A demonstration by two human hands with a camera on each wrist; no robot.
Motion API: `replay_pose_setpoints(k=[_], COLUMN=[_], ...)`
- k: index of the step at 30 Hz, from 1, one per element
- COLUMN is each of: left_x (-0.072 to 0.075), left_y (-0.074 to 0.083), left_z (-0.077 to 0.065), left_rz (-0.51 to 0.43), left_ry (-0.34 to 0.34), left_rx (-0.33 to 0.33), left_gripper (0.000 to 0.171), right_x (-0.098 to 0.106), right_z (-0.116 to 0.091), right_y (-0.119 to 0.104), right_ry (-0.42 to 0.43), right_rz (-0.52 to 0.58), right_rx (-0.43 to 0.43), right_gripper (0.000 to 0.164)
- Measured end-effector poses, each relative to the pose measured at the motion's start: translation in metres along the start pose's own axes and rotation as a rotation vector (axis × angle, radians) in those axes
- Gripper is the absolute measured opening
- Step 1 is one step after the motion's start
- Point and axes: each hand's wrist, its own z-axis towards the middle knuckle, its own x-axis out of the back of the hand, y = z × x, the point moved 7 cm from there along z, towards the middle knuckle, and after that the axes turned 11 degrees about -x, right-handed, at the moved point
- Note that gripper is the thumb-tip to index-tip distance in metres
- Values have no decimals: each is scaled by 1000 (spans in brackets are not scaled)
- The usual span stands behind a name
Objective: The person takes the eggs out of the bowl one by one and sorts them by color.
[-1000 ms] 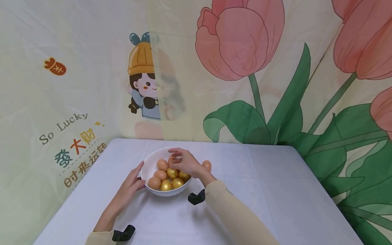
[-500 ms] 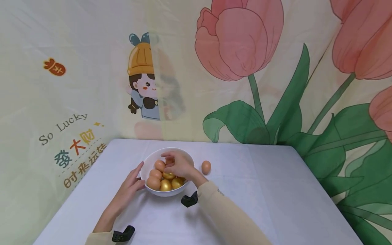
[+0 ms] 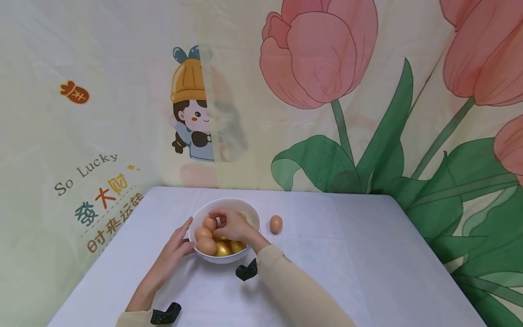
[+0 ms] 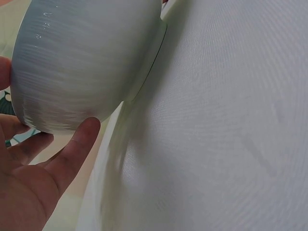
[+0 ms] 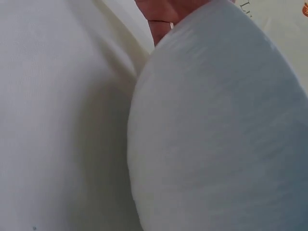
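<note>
A white bowl (image 3: 221,260) holds several brown eggs (image 3: 207,246) and several golden eggs (image 3: 223,249). My left hand (image 3: 173,252) rests against its left side, fingers fairly straight; in the left wrist view, a fingertip (image 4: 89,127) touches the bowl's outer wall. Inside the bowl, my right hand (image 3: 236,226) has its curled fingers and thumb on a brown egg (image 3: 209,223) at the left, apparently pinching it. That hand covers part of the eggs beneath. The right wrist view is mostly filled by the bowl's outside (image 5: 216,120).
One brown egg (image 3: 276,224) lies on the white tablecloth (image 3: 327,254) to the right of the bowl. Behind the table hangs a printed cloth (image 3: 241,91) with tulips and a cartoon figure. Black wrist devices (image 3: 165,313) sit at both cuffs.
My right hand has moved left and slightly down within the bowl, onto a brown egg. The left-side brown eggs have shifted a little left. My left hand stays at the bowl.
</note>
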Motion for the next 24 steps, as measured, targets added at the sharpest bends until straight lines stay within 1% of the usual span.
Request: replay_pose_setpoints(k=[3, 7, 11, 14, 21, 24], left_x=[-1, 0, 1, 1, 1, 1], left_y=[-1, -1, -2, -2, 1, 3], left_z=[0, -1, -1, -1, -1, -1], left_rz=[4, 6, -8, -12, -13, -9], left_ry=[-7, -3, 0, 0, 15, 15], left_rx=[9, 7, -1, 0, -22, -29], left_gripper=[72, 71, 72, 72, 71, 70], right_x=[-6, -9, -11, -11, -11, -11], right_z=[3, 8, 11, 13, 19, 20], right_y=[-2, -4, -4, -3, -6, -8], right_ry=[1, 32, 42, 58, 166, 184], right_rz=[-65, -143, -133, -118, -163, -175], right_rx=[25, 37, 26, 19, 37, 29], right_gripper=[54, 55, 57, 55, 42, 40])
